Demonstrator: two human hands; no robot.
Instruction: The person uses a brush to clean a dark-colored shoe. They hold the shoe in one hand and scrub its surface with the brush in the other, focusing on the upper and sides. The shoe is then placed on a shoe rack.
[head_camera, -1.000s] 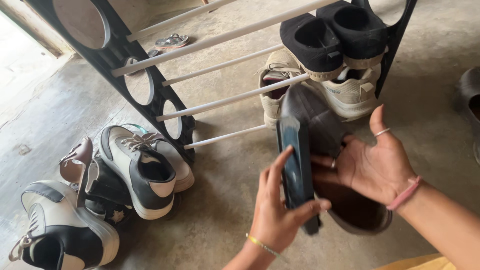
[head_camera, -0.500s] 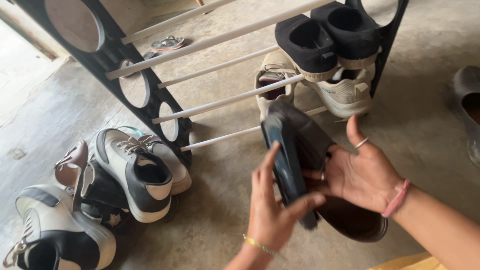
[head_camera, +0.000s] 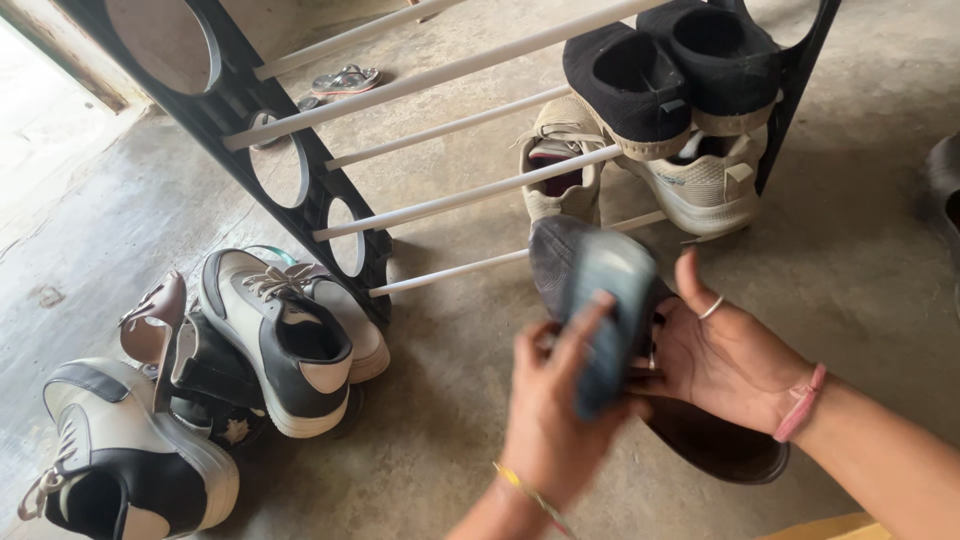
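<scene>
My left hand (head_camera: 550, 410) grips a dark shoe (head_camera: 610, 300) and is blurred with motion; the shoe's bluish sole faces the camera. My right hand (head_camera: 735, 360) is palm up with fingers under a second dark brown shoe (head_camera: 715, 450), whose toe points toward the shoe rack (head_camera: 470, 195). Both shoes are held close together just in front of the rack's lowest white rod. The rack has black side panels with round holes. On it sit a pair of black slip-ons (head_camera: 670, 70) above a pair of beige sneakers (head_camera: 700, 185).
On the concrete floor at the left lies a pile of white-and-black sneakers (head_camera: 280, 340) with a pink heeled shoe (head_camera: 150, 325). A sandal (head_camera: 343, 80) lies behind the rack. Another dark shoe (head_camera: 945, 180) shows at the right edge.
My left hand has turned its shoe from edge-on to sole toward the camera and shifted slightly right. The right hand with its shoe has stayed at about the same place.
</scene>
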